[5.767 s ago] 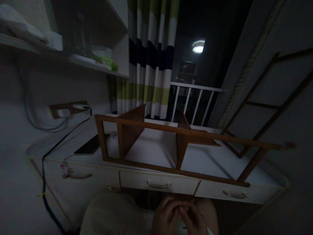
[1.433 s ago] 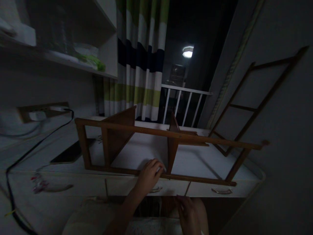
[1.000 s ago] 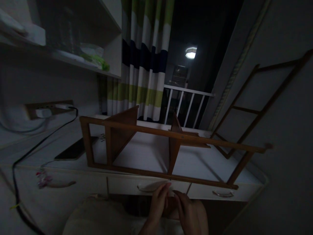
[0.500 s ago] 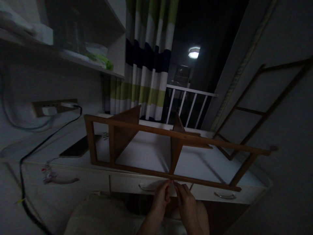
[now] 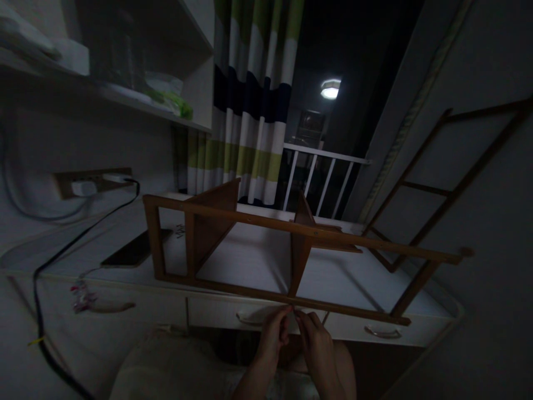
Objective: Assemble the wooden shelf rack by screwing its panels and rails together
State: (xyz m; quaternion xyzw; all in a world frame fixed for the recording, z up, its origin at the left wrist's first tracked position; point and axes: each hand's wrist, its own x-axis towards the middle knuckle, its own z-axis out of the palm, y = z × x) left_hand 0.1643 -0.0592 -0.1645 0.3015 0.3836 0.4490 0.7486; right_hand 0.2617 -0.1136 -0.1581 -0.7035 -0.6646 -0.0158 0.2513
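A brown wooden shelf frame (image 5: 250, 219) with upright boards lies on its side on the white desk (image 5: 258, 250). Just at its front rail, below the middle board (image 5: 300, 250), my left hand (image 5: 273, 332) and my right hand (image 5: 315, 336) are close together. Both have thumb and fingers pinched, with their fingertips at the rail's lower edge. Whatever small thing sits between the fingers is hidden by them and the dim light. Several small metal pieces, probably screws, (image 5: 180, 231) lie on the desk at the left.
A dark phone (image 5: 132, 251) rests left of the frame. Another wooden ladder-like frame (image 5: 427, 189) leans against the right wall. A black cable (image 5: 75, 241) runs from the wall socket (image 5: 94, 183) down the left side. Drawers with handles (image 5: 382, 333) are below the desktop; a shelf (image 5: 137, 97) overhangs the left.
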